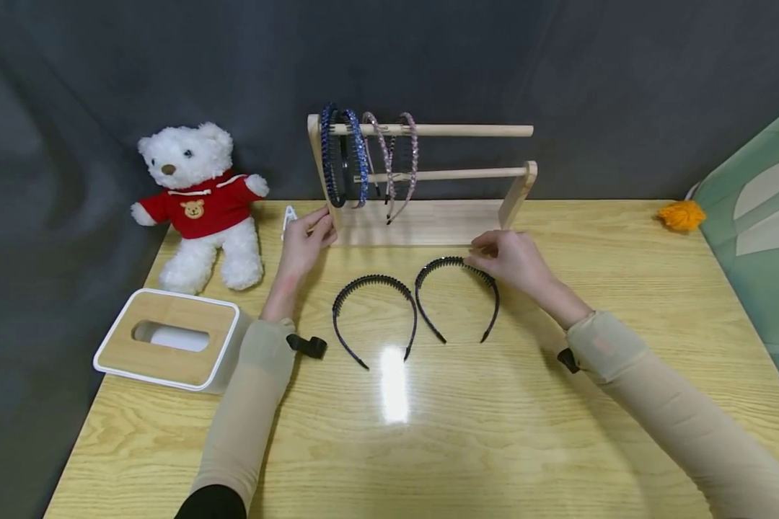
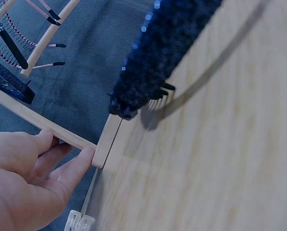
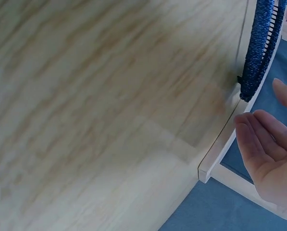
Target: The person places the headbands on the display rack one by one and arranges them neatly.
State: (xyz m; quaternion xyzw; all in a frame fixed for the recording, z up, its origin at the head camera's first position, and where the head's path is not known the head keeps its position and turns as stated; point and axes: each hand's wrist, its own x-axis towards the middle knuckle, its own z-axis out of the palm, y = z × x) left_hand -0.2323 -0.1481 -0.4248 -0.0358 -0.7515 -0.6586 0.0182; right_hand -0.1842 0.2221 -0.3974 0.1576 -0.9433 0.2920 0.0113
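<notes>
At far left, a fluffy white teddy bear [image 1: 195, 209] in a red knit sits behind a box [image 1: 175, 366] with a slotted wooden lid. The left hand [image 1: 304, 241] pinches the left upright of the pale wooden rack [image 1: 441, 220] near its foot. The rack's long axis, with its smooth round rails [image 1: 474, 130], runs left to right; glittery blue headbands [image 1: 362, 166] hang from the upper one, then pink headbands [image 1: 415, 158], all tips down. In front, on the grained table [image 1: 493, 432], lies the left headband [image 1: 373, 278], a toothed dark arch, crown toward the rack, tips toward the person. The right headband [image 1: 451, 260], alike, points the same way just beside it. The right hand [image 1: 516, 258] is at its crown, fingers together, thumb apart; I cannot tell whether it touches.
</notes>
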